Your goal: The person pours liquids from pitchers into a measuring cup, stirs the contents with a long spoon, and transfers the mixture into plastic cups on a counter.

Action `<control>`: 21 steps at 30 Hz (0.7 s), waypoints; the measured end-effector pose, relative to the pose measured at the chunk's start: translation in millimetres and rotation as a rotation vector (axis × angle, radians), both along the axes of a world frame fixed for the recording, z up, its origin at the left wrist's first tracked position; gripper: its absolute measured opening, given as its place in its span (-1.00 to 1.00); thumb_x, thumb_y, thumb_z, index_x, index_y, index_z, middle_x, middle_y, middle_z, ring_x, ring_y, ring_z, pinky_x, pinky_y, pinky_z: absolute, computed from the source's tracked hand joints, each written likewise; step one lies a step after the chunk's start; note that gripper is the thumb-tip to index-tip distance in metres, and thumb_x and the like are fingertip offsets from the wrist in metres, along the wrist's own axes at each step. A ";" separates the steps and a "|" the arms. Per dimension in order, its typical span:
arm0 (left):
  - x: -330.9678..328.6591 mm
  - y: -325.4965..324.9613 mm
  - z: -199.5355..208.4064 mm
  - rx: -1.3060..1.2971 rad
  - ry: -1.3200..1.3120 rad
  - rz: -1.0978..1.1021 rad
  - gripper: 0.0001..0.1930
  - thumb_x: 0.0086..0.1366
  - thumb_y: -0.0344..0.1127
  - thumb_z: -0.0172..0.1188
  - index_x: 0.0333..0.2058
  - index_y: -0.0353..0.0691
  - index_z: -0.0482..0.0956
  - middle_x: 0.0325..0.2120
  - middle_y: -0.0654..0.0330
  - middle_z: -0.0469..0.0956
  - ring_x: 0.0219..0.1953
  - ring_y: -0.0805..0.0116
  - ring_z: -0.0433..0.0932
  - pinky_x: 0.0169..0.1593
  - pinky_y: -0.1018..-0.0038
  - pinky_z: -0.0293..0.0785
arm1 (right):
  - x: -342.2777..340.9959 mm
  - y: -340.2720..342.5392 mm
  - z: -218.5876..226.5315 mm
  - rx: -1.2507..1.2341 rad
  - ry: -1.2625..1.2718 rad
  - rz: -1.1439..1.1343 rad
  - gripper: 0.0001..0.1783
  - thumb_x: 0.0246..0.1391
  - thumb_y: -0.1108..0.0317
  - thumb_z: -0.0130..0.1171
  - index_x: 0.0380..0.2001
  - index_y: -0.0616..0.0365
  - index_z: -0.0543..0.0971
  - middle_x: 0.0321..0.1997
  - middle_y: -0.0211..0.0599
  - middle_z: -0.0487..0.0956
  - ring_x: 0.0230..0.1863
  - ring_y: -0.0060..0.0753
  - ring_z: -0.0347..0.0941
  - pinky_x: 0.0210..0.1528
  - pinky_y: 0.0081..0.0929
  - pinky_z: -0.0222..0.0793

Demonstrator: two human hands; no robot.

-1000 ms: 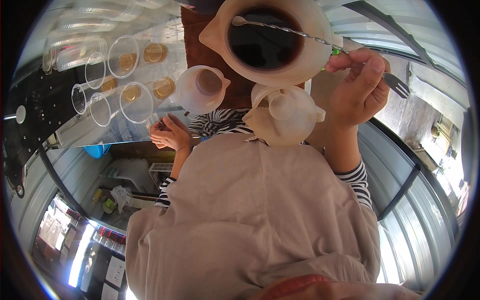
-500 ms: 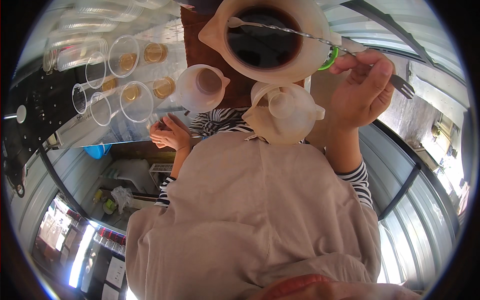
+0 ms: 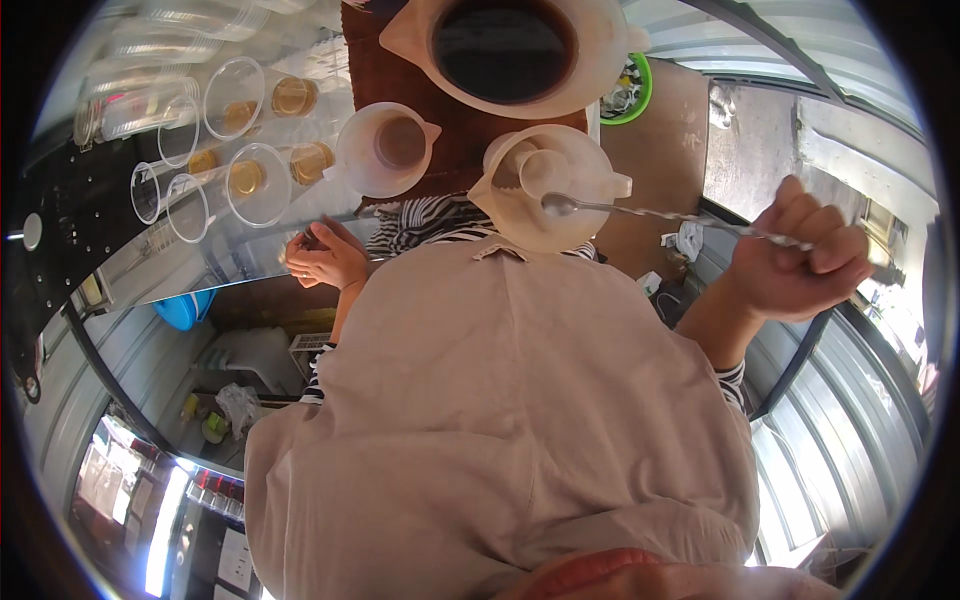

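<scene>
My right hand [image 3: 800,255] is closed round the twisted handle of a long bar spoon [image 3: 650,212], its fork end sticking out behind the fist. The spoon's bowl hangs over the mouth of a cloudy plastic pitcher [image 3: 590,232] in front of my apron; a smaller cup shape shows within that pitcher. Beyond it stands a large pitcher [image 3: 610,60] of dark brown liquid. To its left is a smaller measuring jug [image 3: 360,150]. My left hand [image 3: 328,257] rests at the table's near edge, fingers loosely bent and thumb apart, with no held thing visible.
Several clear plastic cups [image 3: 258,205] with amber liquid at the bottom stand on the shiny table [image 3: 215,275] at left. Stacked clear cups [image 3: 140,90] lie behind them. A brown cloth [image 3: 385,75] lies under the pitchers. A green-rimmed bin [image 3: 640,95] sits at right.
My right hand has moved right and toward me, carrying the bar spoon out of the large pitcher to above the nearer one. My left hand stays at the table edge.
</scene>
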State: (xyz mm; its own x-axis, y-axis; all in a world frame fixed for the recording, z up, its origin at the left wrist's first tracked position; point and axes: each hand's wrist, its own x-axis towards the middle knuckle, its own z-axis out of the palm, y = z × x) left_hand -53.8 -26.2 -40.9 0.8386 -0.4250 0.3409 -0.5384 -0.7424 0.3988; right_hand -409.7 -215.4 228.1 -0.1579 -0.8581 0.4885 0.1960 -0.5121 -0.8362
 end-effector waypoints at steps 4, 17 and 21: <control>1.7 -0.4 -4.0 0.000 -0.035 -0.003 -0.58 0.26 0.05 0.00 -0.22 -0.25 0.29 -0.27 0.13 0.27 -0.15 0.12 0.22 -0.04 0.18 0.06 | 19.3 30.5 -22.0 -0.032 0.388 0.226 -0.68 0.17 0.24 0.00 -0.63 0.12 0.39 -0.73 -0.47 0.29 -0.70 -0.47 0.15 -0.58 -0.52 0.07; -6.7 2.4 32.4 -0.269 0.094 -0.255 -0.65 0.30 -0.10 -0.04 -0.21 -0.33 0.31 -0.22 0.05 0.28 -0.16 0.14 0.23 -0.03 0.22 0.11 | 29.1 24.6 -71.9 0.060 0.657 0.268 -0.58 0.19 0.03 -0.09 -0.34 0.18 0.54 -0.44 -0.31 0.49 -0.38 -0.38 0.40 -0.22 -0.44 0.26; -25.7 -15.0 37.1 -0.465 0.581 -0.558 -0.56 0.32 -0.05 -0.10 -0.04 -0.32 0.27 -0.09 0.07 0.27 -0.04 0.21 0.23 0.09 0.24 0.07 | 22.8 -29.9 -76.4 0.158 0.476 -0.001 -0.44 0.23 -0.07 -0.29 -0.13 0.18 0.48 -0.17 -0.29 0.47 -0.16 -0.44 0.35 -0.10 -0.47 0.22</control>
